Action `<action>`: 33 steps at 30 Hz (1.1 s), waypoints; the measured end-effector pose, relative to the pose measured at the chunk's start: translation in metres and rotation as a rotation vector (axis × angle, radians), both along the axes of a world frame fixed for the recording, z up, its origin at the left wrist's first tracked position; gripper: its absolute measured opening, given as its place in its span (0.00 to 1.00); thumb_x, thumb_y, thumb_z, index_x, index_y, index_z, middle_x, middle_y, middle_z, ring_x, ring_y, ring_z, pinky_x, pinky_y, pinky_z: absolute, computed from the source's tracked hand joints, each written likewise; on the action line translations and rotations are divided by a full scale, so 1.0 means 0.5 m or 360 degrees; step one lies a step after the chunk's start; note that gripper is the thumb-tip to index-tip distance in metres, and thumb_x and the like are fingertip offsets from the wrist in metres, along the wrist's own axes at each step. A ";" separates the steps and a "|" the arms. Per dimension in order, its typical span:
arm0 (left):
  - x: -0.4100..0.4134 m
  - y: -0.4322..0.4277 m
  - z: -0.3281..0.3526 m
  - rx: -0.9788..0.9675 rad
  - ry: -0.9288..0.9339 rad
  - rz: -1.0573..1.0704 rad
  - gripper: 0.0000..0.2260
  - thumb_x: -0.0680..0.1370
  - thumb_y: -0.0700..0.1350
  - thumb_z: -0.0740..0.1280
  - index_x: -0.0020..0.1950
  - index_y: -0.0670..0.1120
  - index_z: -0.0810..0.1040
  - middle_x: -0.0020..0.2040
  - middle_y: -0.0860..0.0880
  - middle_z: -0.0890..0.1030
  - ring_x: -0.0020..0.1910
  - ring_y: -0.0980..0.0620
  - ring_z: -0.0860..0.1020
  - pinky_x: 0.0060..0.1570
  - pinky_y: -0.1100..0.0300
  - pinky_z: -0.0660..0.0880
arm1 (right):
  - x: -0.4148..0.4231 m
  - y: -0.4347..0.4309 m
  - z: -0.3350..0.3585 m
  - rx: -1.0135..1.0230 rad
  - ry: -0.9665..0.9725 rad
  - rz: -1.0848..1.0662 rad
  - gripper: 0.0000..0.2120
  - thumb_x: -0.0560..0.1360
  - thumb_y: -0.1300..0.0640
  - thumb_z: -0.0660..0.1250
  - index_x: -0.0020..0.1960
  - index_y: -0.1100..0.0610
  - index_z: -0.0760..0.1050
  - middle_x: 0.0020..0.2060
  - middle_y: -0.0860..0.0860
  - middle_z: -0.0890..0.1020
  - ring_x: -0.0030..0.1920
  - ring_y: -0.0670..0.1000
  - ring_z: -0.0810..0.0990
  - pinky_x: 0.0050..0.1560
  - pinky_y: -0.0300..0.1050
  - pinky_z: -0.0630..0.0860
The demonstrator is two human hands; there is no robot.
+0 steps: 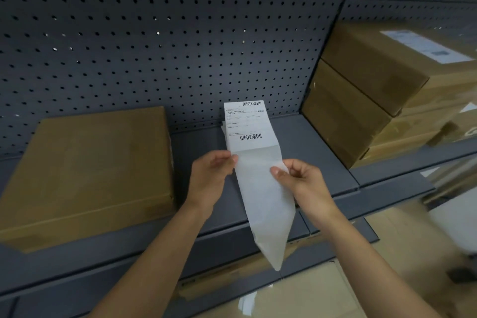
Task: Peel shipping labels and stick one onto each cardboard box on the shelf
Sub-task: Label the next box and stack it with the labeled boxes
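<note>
I hold a strip of shipping labels upright over the grey shelf; its top shows a printed label with barcodes, and bare translucent backing paper hangs down below. My left hand pinches the strip's left edge. My right hand pinches its right edge with the thumb on the front. A flat cardboard box with no label on its top lies on the shelf at the left. At the right stands a stack of cardboard boxes, the top one bearing a white label.
A dark pegboard back panel rises behind the shelf. More cardboard boxes sit on the level below, one with a small white scrap on it. The right edge of the view is blurred.
</note>
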State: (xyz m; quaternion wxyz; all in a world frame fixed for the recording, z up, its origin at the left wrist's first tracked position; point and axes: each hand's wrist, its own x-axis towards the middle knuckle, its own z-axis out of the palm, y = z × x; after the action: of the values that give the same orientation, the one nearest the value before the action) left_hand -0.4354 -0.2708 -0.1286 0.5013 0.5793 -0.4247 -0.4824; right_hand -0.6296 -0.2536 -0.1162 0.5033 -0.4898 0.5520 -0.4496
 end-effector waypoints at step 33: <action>0.004 0.054 0.023 -0.0596 -0.0367 -0.0515 0.07 0.78 0.40 0.70 0.49 0.51 0.83 0.46 0.57 0.84 0.47 0.59 0.82 0.49 0.67 0.77 | 0.023 0.014 0.031 -0.1270 0.1431 0.0334 0.08 0.80 0.54 0.65 0.55 0.54 0.82 0.49 0.45 0.83 0.52 0.46 0.77 0.54 0.45 0.72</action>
State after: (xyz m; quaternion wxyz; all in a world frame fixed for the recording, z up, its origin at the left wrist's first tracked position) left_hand -0.4333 -0.2438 -0.1172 0.4645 0.4523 -0.6477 -0.4001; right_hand -0.6179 -0.2467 -0.1009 0.0402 -0.8342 0.4481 -0.3190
